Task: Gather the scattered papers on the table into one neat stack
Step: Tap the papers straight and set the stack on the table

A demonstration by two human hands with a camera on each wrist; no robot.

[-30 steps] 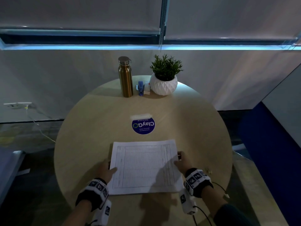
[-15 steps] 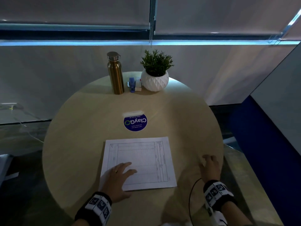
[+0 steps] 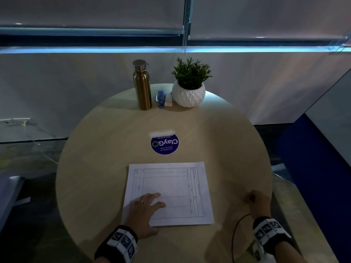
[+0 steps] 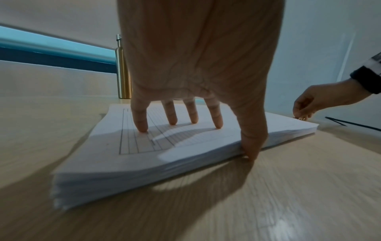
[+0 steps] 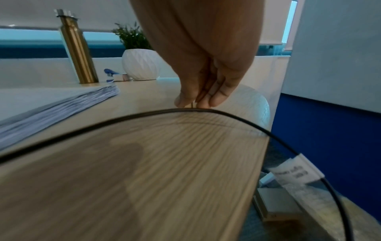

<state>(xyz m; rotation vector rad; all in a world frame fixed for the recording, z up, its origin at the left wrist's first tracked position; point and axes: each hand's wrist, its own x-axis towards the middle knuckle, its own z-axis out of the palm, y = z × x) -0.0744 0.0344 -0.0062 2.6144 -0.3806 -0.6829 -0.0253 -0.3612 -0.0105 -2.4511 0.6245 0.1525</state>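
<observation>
Your left hand (image 3: 144,209) lies flat, fingers spread, on the white stack of printed papers (image 3: 171,190) at lower centre. Your right hand (image 3: 256,200), at lower right on the round wooden table (image 3: 106,168), pinches something small and gold-coloured.

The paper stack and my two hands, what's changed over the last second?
Both hands let go of the paper stack's side edges. The left hand moved onto the top sheet and rests there, fingers spread. The right hand moved out toward the table's right edge, fingertips down on something small there. Stack, bottle and plant stayed put.
</observation>
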